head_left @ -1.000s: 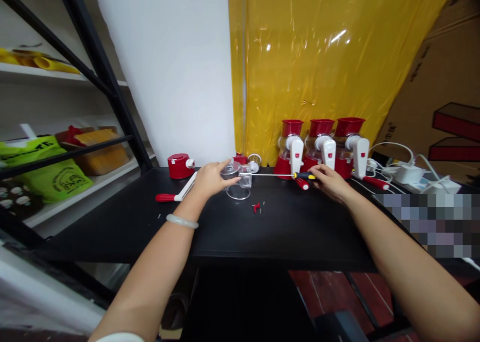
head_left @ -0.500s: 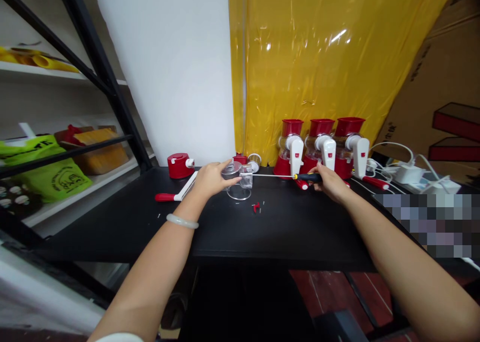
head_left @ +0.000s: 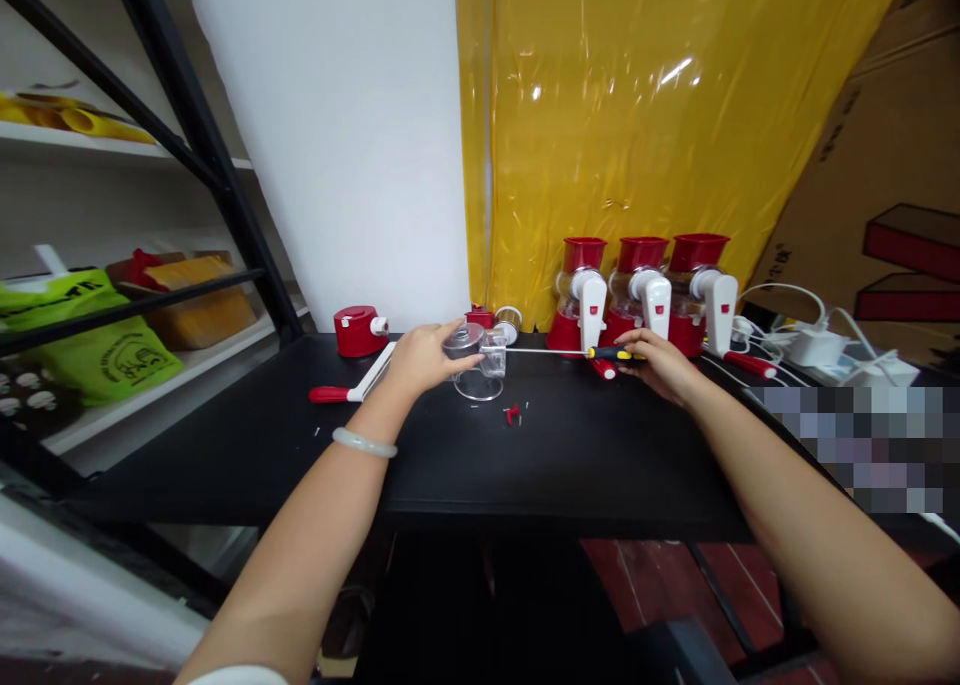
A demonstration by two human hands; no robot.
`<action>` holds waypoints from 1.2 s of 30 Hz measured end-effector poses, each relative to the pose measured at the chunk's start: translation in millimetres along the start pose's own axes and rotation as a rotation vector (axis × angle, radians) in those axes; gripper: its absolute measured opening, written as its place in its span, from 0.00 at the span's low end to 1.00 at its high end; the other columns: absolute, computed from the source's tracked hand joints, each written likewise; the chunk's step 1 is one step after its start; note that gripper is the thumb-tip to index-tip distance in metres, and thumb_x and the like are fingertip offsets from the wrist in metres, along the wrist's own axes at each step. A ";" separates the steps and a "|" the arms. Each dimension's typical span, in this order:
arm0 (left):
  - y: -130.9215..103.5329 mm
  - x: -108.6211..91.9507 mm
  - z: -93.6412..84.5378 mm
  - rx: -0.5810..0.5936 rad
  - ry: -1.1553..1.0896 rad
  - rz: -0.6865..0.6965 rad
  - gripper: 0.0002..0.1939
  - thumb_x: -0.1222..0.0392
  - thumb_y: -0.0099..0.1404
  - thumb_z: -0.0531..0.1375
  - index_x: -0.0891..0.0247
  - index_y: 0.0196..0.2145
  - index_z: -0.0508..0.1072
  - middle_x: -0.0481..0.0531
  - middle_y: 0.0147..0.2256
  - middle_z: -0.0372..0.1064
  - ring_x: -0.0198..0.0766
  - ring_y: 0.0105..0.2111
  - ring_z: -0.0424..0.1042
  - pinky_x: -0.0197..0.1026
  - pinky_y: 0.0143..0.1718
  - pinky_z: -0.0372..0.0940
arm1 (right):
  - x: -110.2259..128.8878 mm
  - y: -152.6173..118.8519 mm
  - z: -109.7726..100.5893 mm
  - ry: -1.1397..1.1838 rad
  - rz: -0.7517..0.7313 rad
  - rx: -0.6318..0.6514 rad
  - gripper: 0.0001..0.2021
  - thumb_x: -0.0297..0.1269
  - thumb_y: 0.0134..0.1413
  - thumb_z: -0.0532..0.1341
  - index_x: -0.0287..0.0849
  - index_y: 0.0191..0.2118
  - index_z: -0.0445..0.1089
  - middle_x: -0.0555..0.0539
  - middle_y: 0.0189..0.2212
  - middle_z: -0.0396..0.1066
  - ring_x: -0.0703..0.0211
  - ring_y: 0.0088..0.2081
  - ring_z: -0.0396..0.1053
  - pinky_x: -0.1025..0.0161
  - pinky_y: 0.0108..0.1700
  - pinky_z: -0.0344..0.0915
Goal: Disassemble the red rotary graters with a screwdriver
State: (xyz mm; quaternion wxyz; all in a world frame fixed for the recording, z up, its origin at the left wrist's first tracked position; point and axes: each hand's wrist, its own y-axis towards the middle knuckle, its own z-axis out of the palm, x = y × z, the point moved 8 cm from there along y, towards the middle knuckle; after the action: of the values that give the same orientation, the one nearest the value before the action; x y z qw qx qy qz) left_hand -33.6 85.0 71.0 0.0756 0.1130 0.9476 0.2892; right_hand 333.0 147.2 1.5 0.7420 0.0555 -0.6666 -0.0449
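Observation:
My left hand (head_left: 426, 357) is closed on a clear plastic housing (head_left: 493, 355) that rests on the black table. In my right hand (head_left: 654, 363) is the black and yellow handle of a screwdriver (head_left: 611, 353). Its long shaft lies level and its tip meets the right side of the housing. In front of the housing lie a small red part (head_left: 512, 415) and several small screws. To the left are a red base (head_left: 360, 331) and a white crank with a red handle (head_left: 330, 395).
Three red and white grinders (head_left: 585, 305) stand at the back right, beside white cables and adapters (head_left: 821, 345). A round metal-rimmed part (head_left: 508, 325) sits behind the housing. Shelves (head_left: 202, 365) with bags and a box are at the left.
The fingers of my right hand have shifted on the screwdriver handle, and more of its yellow marking shows. My left hand and the housing have stayed in place.

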 end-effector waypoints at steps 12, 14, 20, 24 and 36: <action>-0.1 -3.4 0.0 -0.004 -0.014 0.029 0.40 0.32 0.58 0.60 0.57 0.62 0.68 0.60 0.46 0.76 0.52 0.45 0.74 0.48 0.46 0.66 | -7.8 8.5 -9.2 -0.290 -0.091 0.011 0.18 0.56 0.52 0.64 0.45 0.30 0.70 0.53 0.20 0.65 0.67 0.18 0.58 0.67 0.18 0.54; 0.0 -3.3 -0.2 -0.011 -0.014 0.031 0.40 0.32 0.58 0.60 0.57 0.62 0.68 0.60 0.46 0.76 0.52 0.45 0.75 0.48 0.45 0.66 | -8.0 8.5 -9.1 -0.248 -0.094 0.011 0.17 0.54 0.50 0.66 0.45 0.30 0.71 0.53 0.21 0.65 0.68 0.19 0.59 0.68 0.19 0.55; 0.1 -0.4 0.6 -0.003 -0.011 0.012 0.40 0.32 0.58 0.60 0.56 0.62 0.68 0.60 0.46 0.76 0.51 0.45 0.75 0.47 0.44 0.66 | -6.8 4.4 -6.3 -0.037 -0.041 -0.005 0.14 0.45 0.40 0.73 0.46 0.30 0.72 0.52 0.28 0.69 0.67 0.26 0.65 0.70 0.24 0.64; -0.6 -4.3 -1.5 -0.011 -0.028 0.025 0.40 0.32 0.58 0.60 0.57 0.62 0.68 0.60 0.47 0.76 0.51 0.45 0.75 0.47 0.45 0.66 | 4.3 1.1 -7.1 0.144 -0.101 0.010 0.17 0.36 0.35 0.75 0.48 0.34 0.72 0.52 0.31 0.71 0.62 0.34 0.70 0.66 0.32 0.69; -0.9 -6.7 -0.4 -0.010 -0.030 0.043 0.40 0.32 0.58 0.60 0.57 0.62 0.68 0.60 0.47 0.76 0.51 0.45 0.75 0.47 0.45 0.66 | -6.6 11.5 -16.7 -0.260 -0.050 -0.109 0.18 0.56 0.58 0.57 0.46 0.33 0.68 0.50 0.20 0.67 0.60 0.19 0.64 0.64 0.20 0.59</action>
State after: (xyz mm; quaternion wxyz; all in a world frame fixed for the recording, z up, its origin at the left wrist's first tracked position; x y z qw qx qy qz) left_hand -27.5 82.3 71.3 0.0843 0.1373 0.9422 0.2936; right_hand 348.7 159.8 -5.1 0.6498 0.0252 -0.7522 -0.1063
